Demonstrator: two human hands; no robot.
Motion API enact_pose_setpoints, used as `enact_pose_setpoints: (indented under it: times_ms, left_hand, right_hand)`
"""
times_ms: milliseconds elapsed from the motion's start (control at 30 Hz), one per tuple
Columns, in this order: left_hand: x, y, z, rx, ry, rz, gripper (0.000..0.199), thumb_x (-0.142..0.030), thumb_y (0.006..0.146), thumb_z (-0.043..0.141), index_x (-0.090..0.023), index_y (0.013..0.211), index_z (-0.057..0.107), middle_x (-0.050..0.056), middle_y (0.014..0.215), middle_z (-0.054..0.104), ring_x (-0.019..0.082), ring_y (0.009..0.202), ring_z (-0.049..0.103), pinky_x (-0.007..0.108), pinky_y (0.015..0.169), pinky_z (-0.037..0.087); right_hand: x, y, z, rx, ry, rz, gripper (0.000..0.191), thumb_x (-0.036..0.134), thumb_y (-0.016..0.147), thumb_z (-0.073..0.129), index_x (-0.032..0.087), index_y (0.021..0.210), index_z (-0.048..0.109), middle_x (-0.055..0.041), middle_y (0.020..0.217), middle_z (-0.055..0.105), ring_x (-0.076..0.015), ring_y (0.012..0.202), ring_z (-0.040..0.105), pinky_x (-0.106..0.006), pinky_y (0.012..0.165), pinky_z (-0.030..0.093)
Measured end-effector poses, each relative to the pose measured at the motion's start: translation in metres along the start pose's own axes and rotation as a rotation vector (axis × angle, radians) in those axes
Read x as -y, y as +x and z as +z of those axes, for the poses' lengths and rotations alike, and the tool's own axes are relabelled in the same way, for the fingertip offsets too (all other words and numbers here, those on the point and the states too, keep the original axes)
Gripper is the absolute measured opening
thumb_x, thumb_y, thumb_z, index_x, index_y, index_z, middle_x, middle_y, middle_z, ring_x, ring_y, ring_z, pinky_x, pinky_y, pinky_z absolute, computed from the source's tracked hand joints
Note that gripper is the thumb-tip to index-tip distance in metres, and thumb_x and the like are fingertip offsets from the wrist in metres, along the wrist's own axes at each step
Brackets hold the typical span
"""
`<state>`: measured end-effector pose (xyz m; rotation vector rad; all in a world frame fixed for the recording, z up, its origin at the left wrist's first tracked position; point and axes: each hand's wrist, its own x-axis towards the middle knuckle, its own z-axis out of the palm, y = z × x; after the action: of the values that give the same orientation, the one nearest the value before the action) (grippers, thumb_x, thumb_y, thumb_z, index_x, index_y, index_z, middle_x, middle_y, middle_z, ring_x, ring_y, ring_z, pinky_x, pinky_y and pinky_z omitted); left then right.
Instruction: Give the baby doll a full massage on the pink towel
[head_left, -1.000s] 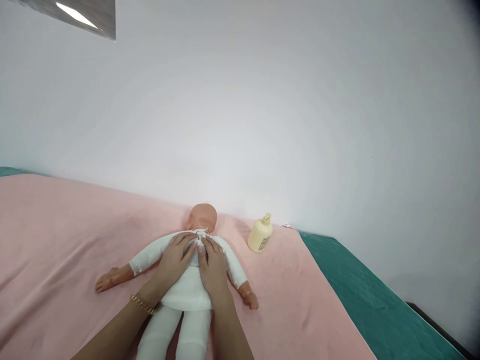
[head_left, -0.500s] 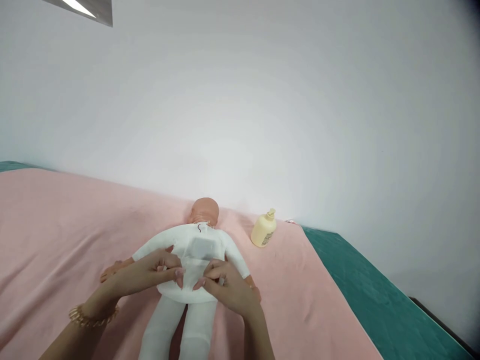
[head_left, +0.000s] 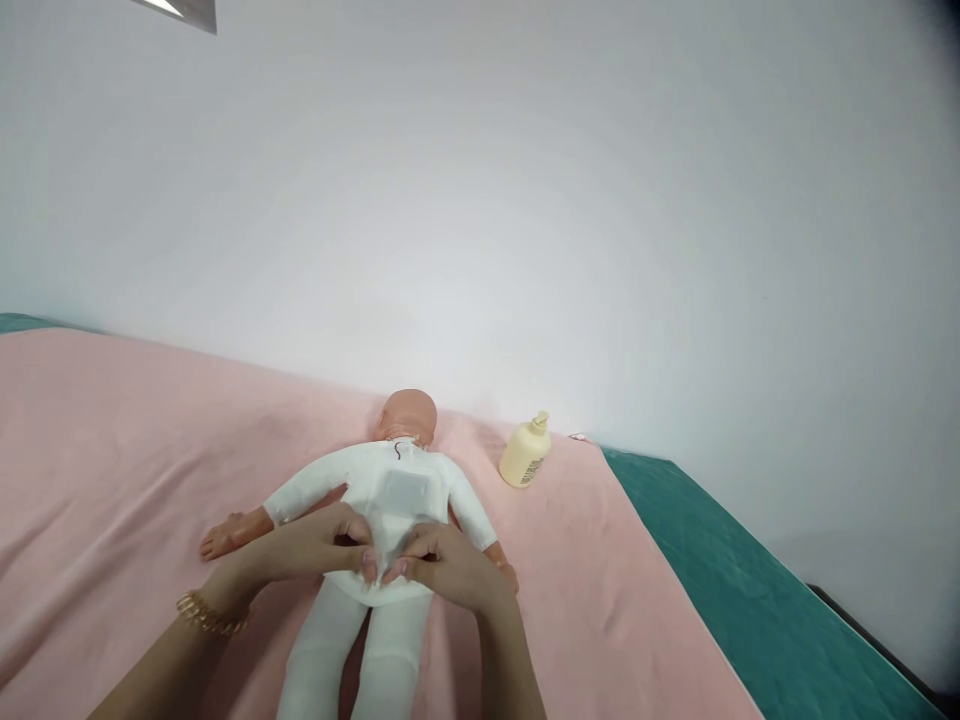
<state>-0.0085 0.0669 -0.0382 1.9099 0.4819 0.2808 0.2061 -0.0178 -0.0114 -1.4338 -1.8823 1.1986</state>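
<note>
A baby doll with a smooth bare head lies on its front, its arms spread out to the sides. White cloth covers its body and limbs. A grey-white rectangular panel shows in the middle of its back. Below the panel, the cloth is drawn into folds at the lower back. My left hand pinches these folds from the left, a beaded bracelet on its wrist. From the right, my right hand pinches the same cloth. The fingertips of both hands almost meet, hiding part of the folds.
A pale yellow pump bottle stands right of the doll's head. Under both is a pink sheet over a green surface. A pale wall rises behind. A small white item lies near the sheet's far edge.
Both hands have moved down slightly along the doll's back and closer together. The cloth between the fingertips is now gathered into folds. The whole view has shifted a little.
</note>
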Motion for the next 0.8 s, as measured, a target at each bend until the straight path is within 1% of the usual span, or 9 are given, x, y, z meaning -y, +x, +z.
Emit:
enact_pose_setpoints:
  times_ms: [67, 100, 167, 200, 300, 467, 567, 667, 800]
  left_hand:
    - [0.001, -0.002, -0.002, -0.033, 0.022, 0.059, 0.053, -0.066, 0.086, 0.052, -0.021, 0.080, 0.078, 0.004, 0.078, 0.071, 0.017, 0.071, 0.060, 0.028, 0.078, 0.046]
    - [0.001, -0.003, -0.003, -0.075, 0.036, 0.089, 0.058, -0.070, 0.087, 0.046, -0.021, 0.080, 0.078, 0.004, 0.079, 0.072, 0.018, 0.074, 0.061, 0.032, 0.089, 0.045]
    - [0.001, -0.006, -0.004, -0.185, 0.041, 0.135, 0.063, -0.071, 0.089, 0.038, -0.022, 0.082, 0.077, 0.003, 0.082, 0.072, 0.020, 0.082, 0.063, 0.037, 0.107, 0.035]
    - [0.001, -0.007, -0.004, -0.231, 0.029, 0.148, 0.062, -0.070, 0.090, 0.037, -0.023, 0.084, 0.077, 0.003, 0.084, 0.073, 0.021, 0.086, 0.064, 0.038, 0.111, 0.031]
    - [-0.003, -0.006, -0.003, -0.254, 0.014, 0.154, 0.054, -0.061, 0.093, 0.039, -0.022, 0.086, 0.075, 0.003, 0.090, 0.073, 0.021, 0.094, 0.063, 0.036, 0.110, 0.034]
    - [-0.012, 0.002, 0.002, -0.203, 0.058, 0.085, 0.049, -0.053, 0.093, 0.039, -0.021, 0.082, 0.075, 0.004, 0.085, 0.073, 0.020, 0.086, 0.064, 0.030, 0.091, 0.048]
    - [-0.013, 0.004, 0.006, -0.198, 0.050, 0.039, 0.047, -0.051, 0.092, 0.041, -0.021, 0.080, 0.075, 0.004, 0.084, 0.073, 0.021, 0.085, 0.065, 0.029, 0.084, 0.050]
    - [-0.009, 0.004, 0.007, -0.210, 0.068, 0.036, 0.049, -0.052, 0.093, 0.040, -0.021, 0.080, 0.075, 0.004, 0.084, 0.073, 0.021, 0.085, 0.065, 0.032, 0.087, 0.048]
    - [0.001, 0.005, 0.008, -0.325, 0.151, 0.053, 0.047, -0.053, 0.093, 0.042, -0.021, 0.078, 0.074, 0.003, 0.081, 0.071, 0.020, 0.081, 0.064, 0.038, 0.104, 0.036]
  right_hand:
    - [-0.005, 0.001, 0.000, -0.026, 0.057, -0.036, 0.022, 0.021, 0.087, 0.061, 0.030, 0.080, 0.081, 0.0025, 0.073, 0.051, -0.0104, 0.067, 0.045, -0.025, 0.064, 0.033]
    - [-0.007, 0.002, 0.001, -0.054, 0.086, -0.059, 0.021, 0.025, 0.088, 0.062, 0.028, 0.080, 0.081, 0.0022, 0.072, 0.051, -0.0104, 0.066, 0.044, -0.025, 0.063, 0.033]
    - [-0.011, 0.003, 0.001, -0.119, 0.114, -0.125, 0.023, 0.031, 0.090, 0.061, 0.025, 0.078, 0.080, 0.0016, 0.069, 0.050, -0.0113, 0.067, 0.044, -0.026, 0.063, 0.033]
    - [-0.012, 0.004, 0.001, -0.149, 0.114, -0.160, 0.025, 0.034, 0.090, 0.061, 0.024, 0.078, 0.080, 0.0013, 0.067, 0.049, -0.0119, 0.067, 0.045, -0.026, 0.063, 0.033]
    - [-0.013, 0.006, 0.002, -0.215, 0.081, -0.208, 0.028, 0.039, 0.090, 0.061, 0.023, 0.077, 0.080, 0.0007, 0.066, 0.049, -0.0129, 0.070, 0.047, -0.026, 0.064, 0.034]
    - [-0.011, 0.008, 0.004, -0.198, 0.050, -0.094, 0.022, 0.027, 0.089, 0.061, 0.024, 0.078, 0.080, 0.0004, 0.076, 0.053, -0.0104, 0.069, 0.047, -0.025, 0.065, 0.034]
    - [-0.009, 0.008, 0.004, -0.182, 0.054, -0.038, 0.021, 0.023, 0.088, 0.061, 0.023, 0.076, 0.079, 0.0005, 0.079, 0.054, -0.0097, 0.069, 0.046, -0.024, 0.064, 0.034]
    - [-0.008, 0.008, 0.004, -0.192, 0.032, -0.055, 0.023, 0.026, 0.088, 0.061, 0.021, 0.073, 0.078, 0.0009, 0.076, 0.052, -0.0096, 0.066, 0.045, -0.024, 0.062, 0.033]
    - [-0.013, 0.010, 0.005, -0.262, 0.005, -0.144, 0.030, 0.033, 0.092, 0.057, 0.021, 0.074, 0.078, 0.0009, 0.070, 0.050, -0.0114, 0.066, 0.046, -0.025, 0.064, 0.035]
